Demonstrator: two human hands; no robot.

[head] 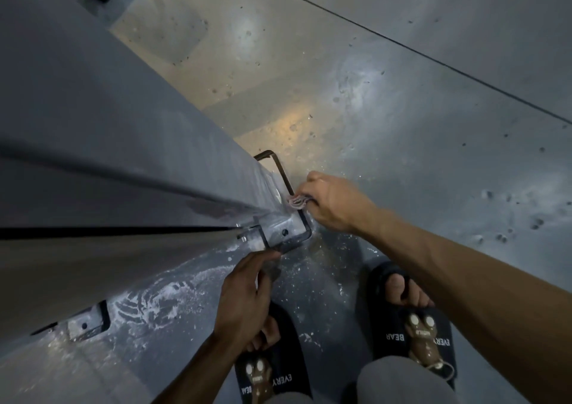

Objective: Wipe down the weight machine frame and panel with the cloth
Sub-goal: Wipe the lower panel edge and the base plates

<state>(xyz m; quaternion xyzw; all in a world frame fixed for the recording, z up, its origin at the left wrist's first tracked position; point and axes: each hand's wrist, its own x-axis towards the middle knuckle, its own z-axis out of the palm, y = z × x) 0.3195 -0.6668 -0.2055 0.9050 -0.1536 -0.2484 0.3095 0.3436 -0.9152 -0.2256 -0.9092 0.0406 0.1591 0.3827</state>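
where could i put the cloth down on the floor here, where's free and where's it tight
Bare floor lies wide beyond the right hand, out to the dark seam line. A narrower patch sits between the two slippers. It is crowded at the frame's foot bracket, where the cloth and left hand close in.

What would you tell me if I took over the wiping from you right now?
Right hand: grips the bunched cloth and presses it against the bottom of the grey frame, beside the black base bracket.
Left hand: holds nothing; fingers relaxed, fingertips at the bolted foot plate.
Done: cannot tell how much of the frame is already wiped. White streaks and specks show on the floor by the base.
Left: probably finish around the foot plate and bracket, then move on to the rest of the frame and the panel.
You stand close, slippers right by the base.
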